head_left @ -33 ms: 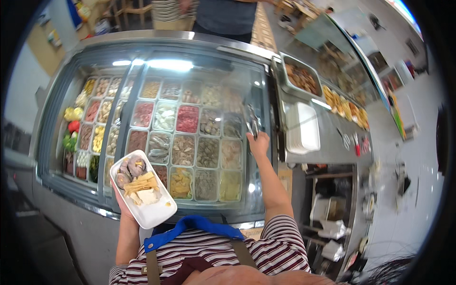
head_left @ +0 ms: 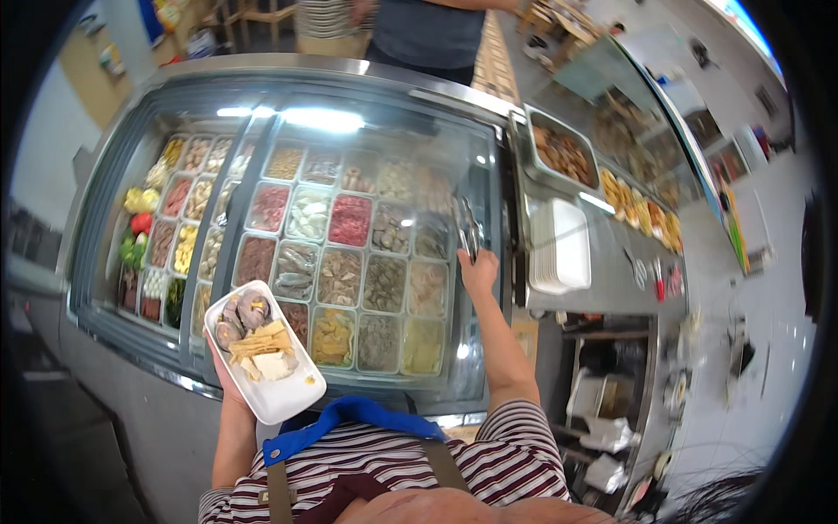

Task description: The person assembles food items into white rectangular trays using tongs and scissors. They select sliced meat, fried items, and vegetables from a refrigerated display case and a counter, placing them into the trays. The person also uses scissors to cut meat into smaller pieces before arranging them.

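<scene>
Head view: our left hand [head_left: 229,384] cups a white tray [head_left: 279,393], part filled; our right hand [head_left: 477,269] clasps tongs [head_left: 469,229], raised beyond it over the display case [head_left: 489,175], more picking seemingly left.

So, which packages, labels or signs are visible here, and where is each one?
Stack of white rectangular trays: on the steel counter, right of the display case.
White tray of food: held in the left hand.
Labels, signs, screens: none clear enough to tell.

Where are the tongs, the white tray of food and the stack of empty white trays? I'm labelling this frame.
tongs [head_left: 469,229], head view, on the metal arms.
white tray of food [head_left: 284,395], head view, on its bare near end.
stack of empty white trays [head_left: 563,246], head view, on the top tray's middle.
</scene>
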`<act>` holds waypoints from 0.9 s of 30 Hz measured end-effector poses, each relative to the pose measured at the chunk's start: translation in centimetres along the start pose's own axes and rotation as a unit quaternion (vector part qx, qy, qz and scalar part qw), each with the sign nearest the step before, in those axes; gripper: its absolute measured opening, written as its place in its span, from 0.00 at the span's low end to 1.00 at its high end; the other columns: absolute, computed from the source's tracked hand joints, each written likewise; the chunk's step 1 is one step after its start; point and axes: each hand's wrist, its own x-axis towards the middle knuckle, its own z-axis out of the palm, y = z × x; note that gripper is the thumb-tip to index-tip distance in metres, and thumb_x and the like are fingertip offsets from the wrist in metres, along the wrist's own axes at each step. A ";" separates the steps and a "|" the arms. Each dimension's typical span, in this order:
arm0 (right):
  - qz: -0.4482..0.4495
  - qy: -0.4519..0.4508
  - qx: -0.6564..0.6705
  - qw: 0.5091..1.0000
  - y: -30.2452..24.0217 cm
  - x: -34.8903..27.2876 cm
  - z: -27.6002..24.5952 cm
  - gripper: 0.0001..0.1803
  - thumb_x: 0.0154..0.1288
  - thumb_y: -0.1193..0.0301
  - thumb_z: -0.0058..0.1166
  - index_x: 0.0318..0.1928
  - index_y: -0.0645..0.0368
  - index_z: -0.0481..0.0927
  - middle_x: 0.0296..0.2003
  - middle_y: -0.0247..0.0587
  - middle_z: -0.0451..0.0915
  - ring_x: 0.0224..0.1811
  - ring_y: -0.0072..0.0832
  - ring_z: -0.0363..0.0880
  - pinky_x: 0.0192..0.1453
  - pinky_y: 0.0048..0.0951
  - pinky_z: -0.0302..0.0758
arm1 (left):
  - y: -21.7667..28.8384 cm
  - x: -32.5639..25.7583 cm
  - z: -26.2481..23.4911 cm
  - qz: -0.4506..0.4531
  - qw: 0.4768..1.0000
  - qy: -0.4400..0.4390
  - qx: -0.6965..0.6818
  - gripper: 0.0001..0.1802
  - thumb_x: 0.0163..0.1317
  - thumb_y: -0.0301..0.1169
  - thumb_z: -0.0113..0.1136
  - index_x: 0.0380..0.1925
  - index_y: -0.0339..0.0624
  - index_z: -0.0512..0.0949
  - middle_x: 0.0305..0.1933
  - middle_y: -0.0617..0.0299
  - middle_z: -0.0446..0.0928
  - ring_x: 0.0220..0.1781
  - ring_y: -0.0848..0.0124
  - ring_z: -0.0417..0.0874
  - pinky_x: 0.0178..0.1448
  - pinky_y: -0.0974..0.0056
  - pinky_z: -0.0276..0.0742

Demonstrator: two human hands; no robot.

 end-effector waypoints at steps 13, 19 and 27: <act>-0.082 -0.174 0.100 0.976 -8.7 1.5 3.8 0.25 0.59 0.52 0.53 0.25 0.66 0.73 0.26 0.56 0.75 0.34 0.53 0.73 0.39 0.48 0.68 | -4.2 -4.1 -1.4 0.026 0.997 -0.015 -0.067 0.35 0.64 0.57 0.39 0.66 0.50 0.60 0.66 0.53 0.64 0.63 0.51 0.69 0.66 0.47 0.64; -0.118 -0.276 0.245 0.922 -19.1 -0.3 7.3 0.27 0.60 0.49 0.53 0.26 0.65 0.74 0.24 0.56 0.77 0.31 0.53 0.76 0.36 0.45 0.70 | -3.9 -4.5 -4.4 0.016 0.993 0.018 -0.119 0.35 0.65 0.54 0.40 0.65 0.42 0.60 0.64 0.47 0.66 0.62 0.49 0.70 0.67 0.45 0.63; -0.174 -0.322 0.326 0.872 -28.2 -0.9 13.0 0.27 0.60 0.49 0.54 0.27 0.65 0.74 0.23 0.53 0.76 0.28 0.46 0.76 0.36 0.41 0.70 | -3.4 -4.8 -4.8 0.017 0.988 0.021 -0.151 0.34 0.66 0.52 0.41 0.65 0.42 0.60 0.63 0.47 0.66 0.60 0.51 0.72 0.64 0.46 0.68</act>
